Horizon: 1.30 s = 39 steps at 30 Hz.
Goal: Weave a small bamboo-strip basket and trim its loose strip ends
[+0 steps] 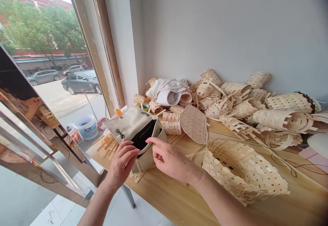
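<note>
And there's the pale bag [132, 120] at the worktop [159, 198]'s left end, its long mouth slanting away rightward just beyond the fingers. Left hand [123, 159] bunched at the near rim, right hand [169, 157] index extended, others curled; can't tell whether either pinches anything.

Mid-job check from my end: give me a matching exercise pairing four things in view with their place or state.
Things
1. Cream leather handbag
2. Oval woven wood-strip basket
3. Crumpled white cloth
4. Round white-and-blue plastic bucket

Places and states
A. Lying among pale woven rolls
B. Off the table, left of the handbag
C. Flap open, left hand and right hand at its opening
D. On the table, right of both hands

Pairs: 1-C, 2-D, 3-A, 4-B
</note>
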Motion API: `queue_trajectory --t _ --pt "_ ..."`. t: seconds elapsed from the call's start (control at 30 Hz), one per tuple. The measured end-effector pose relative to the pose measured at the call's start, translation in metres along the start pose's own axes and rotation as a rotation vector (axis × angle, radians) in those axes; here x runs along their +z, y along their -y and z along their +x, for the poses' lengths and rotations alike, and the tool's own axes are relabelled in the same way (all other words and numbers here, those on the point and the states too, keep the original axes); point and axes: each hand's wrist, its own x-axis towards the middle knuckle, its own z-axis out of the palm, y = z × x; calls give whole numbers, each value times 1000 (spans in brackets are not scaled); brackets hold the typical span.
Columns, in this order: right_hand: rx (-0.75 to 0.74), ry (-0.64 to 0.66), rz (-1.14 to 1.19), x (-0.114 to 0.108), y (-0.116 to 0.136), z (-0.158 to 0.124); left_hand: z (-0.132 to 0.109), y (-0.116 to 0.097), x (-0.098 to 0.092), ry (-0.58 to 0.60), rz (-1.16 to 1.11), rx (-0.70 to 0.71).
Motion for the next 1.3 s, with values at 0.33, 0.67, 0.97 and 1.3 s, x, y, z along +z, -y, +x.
queue_trajectory --t 0.33,0.67,0.97,1.3 --pt "-20 -12 52 8 -15 -33 6 31 -34 -61 -246 -865" --pt "-55 -51 111 10 -18 -38 52 30 3 -578 -703 -924" --pt "-4 1 218 -12 0 -63 30 21 -22 112 -157 -99" --pt "171 -104 256 7 -16 -44 26 -21 -12 -48 116 -120"
